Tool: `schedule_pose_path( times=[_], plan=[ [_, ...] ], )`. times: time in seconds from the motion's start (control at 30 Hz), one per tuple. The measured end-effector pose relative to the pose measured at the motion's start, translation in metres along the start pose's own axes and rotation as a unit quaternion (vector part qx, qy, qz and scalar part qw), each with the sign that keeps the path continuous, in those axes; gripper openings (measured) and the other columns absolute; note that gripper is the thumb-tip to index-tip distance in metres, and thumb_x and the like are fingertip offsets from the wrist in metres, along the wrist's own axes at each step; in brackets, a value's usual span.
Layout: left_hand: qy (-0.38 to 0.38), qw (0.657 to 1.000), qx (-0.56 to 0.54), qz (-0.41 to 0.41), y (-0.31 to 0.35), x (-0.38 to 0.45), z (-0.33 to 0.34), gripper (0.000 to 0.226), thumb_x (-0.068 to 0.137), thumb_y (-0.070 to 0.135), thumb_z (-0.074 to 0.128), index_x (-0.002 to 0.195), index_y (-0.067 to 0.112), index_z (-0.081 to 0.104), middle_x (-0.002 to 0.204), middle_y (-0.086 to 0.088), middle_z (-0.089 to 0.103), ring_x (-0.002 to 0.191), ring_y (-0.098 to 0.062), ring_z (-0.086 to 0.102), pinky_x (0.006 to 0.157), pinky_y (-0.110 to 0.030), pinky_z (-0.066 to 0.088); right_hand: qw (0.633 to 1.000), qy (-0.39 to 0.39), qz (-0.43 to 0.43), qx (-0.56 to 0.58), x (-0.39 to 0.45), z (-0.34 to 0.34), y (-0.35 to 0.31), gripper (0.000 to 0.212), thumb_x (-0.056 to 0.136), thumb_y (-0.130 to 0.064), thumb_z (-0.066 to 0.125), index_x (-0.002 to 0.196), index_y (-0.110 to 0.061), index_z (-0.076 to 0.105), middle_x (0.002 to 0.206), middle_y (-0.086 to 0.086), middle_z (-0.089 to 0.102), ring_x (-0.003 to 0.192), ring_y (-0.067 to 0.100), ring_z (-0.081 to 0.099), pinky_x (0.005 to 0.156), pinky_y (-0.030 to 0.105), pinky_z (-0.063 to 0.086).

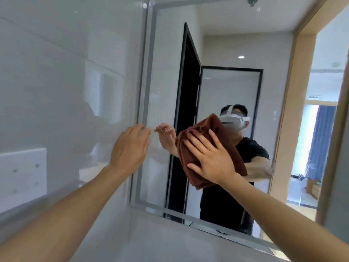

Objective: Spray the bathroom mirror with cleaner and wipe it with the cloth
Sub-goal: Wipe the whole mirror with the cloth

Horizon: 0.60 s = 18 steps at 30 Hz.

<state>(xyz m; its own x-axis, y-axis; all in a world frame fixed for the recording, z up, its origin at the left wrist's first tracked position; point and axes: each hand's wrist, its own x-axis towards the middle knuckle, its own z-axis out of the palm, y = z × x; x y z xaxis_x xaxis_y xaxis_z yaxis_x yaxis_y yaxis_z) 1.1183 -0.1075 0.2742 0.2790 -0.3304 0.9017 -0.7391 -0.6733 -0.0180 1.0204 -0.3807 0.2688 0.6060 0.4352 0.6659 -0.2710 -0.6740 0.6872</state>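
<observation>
A right hand (211,159), fingers spread flat, presses a folded brown cloth (205,148) against the mirror (166,76) at its centre. At nine o'clock, the left hand (130,148) – fingers relaxed, holding nothing – braces on the mirror's edge. Wiping wants even pressure and overlapping strokes.

Across the mirror (226,87), the glass above and right of the brown cloth (207,148) lies open. The right hand (211,159) presses the cloth flat mid-glass; the left hand (130,148) rests at the mirror's left edge, where the tiled wall (66,72) closes off passage.
</observation>
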Motion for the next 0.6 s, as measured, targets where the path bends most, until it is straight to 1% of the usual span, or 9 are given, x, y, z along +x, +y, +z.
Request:
schedule_pose_path(
  times=[0.07,0.17,0.23,0.3,0.37,0.43,0.53,0.6],
  plan=[
    [0.01,1.0,0.021,0.006,-0.008,0.011,-0.013,0.025,0.094,0.014,0.053,0.115,0.004,0.063,0.122,-0.015,0.06,0.104,-0.037,0.059,0.08,-0.045,0.05,0.998,0.028,0.06,-0.02,0.035,-0.012,0.025,0.077,0.095,-0.065,0.034,0.156,-0.018,0.027,0.163,0.005,0.025,0.153,0.024,0.016,0.123,0.055,0.008],
    [0.009,1.0,0.027,0.0,-0.016,0.023,-0.028,0.029,0.093,0.011,0.059,0.121,0.004,0.063,0.133,-0.016,0.057,0.115,-0.038,0.056,0.085,-0.046,0.05,0.988,0.042,0.144,-0.03,0.087,-0.026,0.044,0.078,0.094,-0.065,0.032,0.156,-0.018,0.025,0.164,0.005,0.022,0.152,0.025,0.016,0.122,0.056,0.008],
    [0.013,1.0,0.006,-0.014,-0.019,0.024,-0.03,0.034,0.093,0.004,0.06,0.127,0.003,0.06,0.141,-0.017,0.053,0.122,-0.037,0.053,0.089,-0.048,0.05,0.984,0.048,0.171,-0.023,0.108,-0.027,0.039,0.079,0.093,-0.063,0.033,0.156,-0.016,0.025,0.164,0.005,0.02,0.152,0.025,0.015,0.121,0.057,0.008],
    [0.023,0.999,-0.02,-0.029,-0.021,0.022,-0.028,0.037,0.096,0.001,0.056,0.133,0.003,0.057,0.147,-0.016,0.048,0.131,-0.035,0.048,0.098,-0.046,0.048,0.982,0.057,0.182,-0.015,0.118,-0.022,0.025,0.078,0.094,-0.062,0.033,0.156,-0.014,0.025,0.164,0.007,0.021,0.153,0.026,0.013,0.121,0.058,0.008],
    [0.025,0.997,-0.053,-0.049,-0.025,0.018,-0.023,0.041,0.1,0.006,0.048,0.141,0.006,0.051,0.153,-0.013,0.042,0.14,-0.031,0.041,0.11,-0.042,0.04,0.983,0.065,0.172,-0.005,0.123,-0.015,0.006,0.077,0.095,-0.06,0.033,0.156,-0.013,0.024,0.164,0.007,0.02,0.153,0.028,0.012,0.121,0.058,0.006],
    [0.002,0.996,-0.056,-0.063,-0.029,0.012,-0.019,0.044,0.102,0.01,0.044,0.146,0.008,0.046,0.157,-0.01,0.037,0.144,-0.028,0.035,0.117,-0.04,0.033,0.988,0.067,0.139,0.01,0.126,-0.006,-0.023,0.077,0.095,-0.058,0.037,0.156,-0.013,0.025,0.164,0.008,0.021,0.153,0.028,0.013,0.121,0.058,0.006],
    [-0.009,0.997,-0.047,-0.062,-0.032,-0.001,-0.015,0.04,0.099,0.002,0.049,0.139,0.002,0.052,0.152,-0.018,0.042,0.139,-0.036,0.041,0.114,-0.044,0.035,0.995,0.051,0.071,0.043,0.119,0.012,-0.08,0.075,0.096,-0.054,0.041,0.156,-0.012,0.025,0.164,0.008,0.022,0.153,0.028,0.012,0.122,0.057,0.003],
    [-0.018,0.997,-0.042,-0.062,-0.033,-0.01,-0.015,0.038,0.098,0.002,0.051,0.135,0.0,0.055,0.15,-0.02,0.044,0.136,-0.038,0.043,0.113,-0.045,0.037,0.998,0.021,0.026,0.057,0.106,0.025,-0.121,0.074,0.097,-0.052,0.041,0.156,-0.011,0.025,0.164,0.008,0.021,0.153,0.028,0.011,0.122,0.056,0.0]
  ],
)
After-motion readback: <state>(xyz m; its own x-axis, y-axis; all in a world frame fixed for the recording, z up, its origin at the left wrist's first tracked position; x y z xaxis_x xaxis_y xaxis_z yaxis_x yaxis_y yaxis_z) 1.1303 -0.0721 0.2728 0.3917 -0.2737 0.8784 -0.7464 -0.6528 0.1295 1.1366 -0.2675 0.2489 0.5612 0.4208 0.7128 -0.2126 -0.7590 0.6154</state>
